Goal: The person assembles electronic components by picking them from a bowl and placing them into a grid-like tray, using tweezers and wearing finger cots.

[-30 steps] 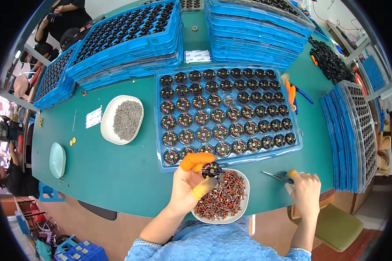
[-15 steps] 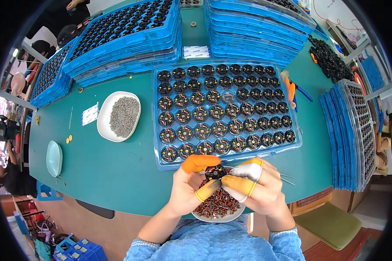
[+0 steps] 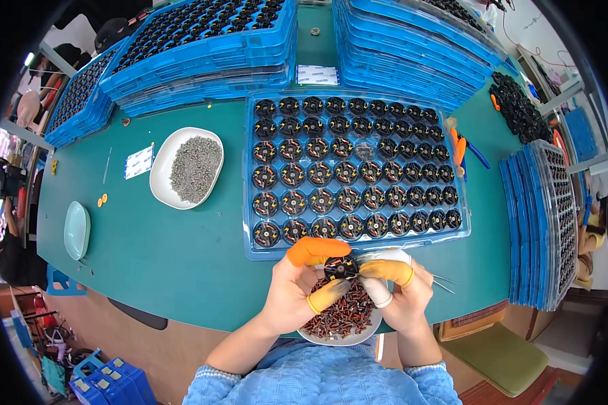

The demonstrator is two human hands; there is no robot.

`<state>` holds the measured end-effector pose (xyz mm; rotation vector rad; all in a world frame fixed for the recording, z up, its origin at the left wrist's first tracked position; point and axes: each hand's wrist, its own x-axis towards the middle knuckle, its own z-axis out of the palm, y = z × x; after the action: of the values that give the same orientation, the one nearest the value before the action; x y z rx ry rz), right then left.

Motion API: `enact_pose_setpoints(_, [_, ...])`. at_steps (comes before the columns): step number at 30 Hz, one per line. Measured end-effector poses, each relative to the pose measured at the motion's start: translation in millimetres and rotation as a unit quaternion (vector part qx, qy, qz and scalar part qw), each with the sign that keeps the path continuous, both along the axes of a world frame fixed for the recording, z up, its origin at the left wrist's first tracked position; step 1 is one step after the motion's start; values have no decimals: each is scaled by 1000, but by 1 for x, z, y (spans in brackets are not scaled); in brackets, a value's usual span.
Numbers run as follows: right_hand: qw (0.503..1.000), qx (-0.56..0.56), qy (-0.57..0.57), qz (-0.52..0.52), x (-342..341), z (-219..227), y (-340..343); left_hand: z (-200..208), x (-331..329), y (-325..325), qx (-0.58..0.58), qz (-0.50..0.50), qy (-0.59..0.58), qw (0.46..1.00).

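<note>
Over the green desk [image 3: 169, 270], at lower centre, the left hand [image 3: 292, 287] pinches a round black part [image 3: 339, 268] by its rim, seemingly to leave its face exposed, while the right hand [image 3: 408, 289] bunches alongside, grip unclear

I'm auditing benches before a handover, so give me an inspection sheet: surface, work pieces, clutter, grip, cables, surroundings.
Surface: green tabletop, edges bent by the lens.
Work pieces: black round part held above a white bowl of red-and-dark pieces; beyond, a blue tray of similar round parts.
Clutter: orange handle and blue handle beside the tray; two yellow discs at left.
Grip: left hand holds the part; right hand reaches it, anything pinched unclear.
Cables: thin red cable, upper right.
Surroundings: stacked blue trays at right; olive seat; blue crates, lower left.
</note>
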<state>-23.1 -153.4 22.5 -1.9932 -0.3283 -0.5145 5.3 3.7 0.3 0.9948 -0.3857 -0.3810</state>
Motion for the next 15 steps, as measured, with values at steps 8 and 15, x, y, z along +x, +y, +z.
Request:
enact_pose_setpoints(8, [979, 91, 161, 81, 2, 4, -9, -4, -1, -1, -7, -9, 15, 1000])
enact_pose_setpoints(15, [995, 84, 53, -15, -11, -4, -1, 0, 2, -3, 3, 29, -10, 1000])
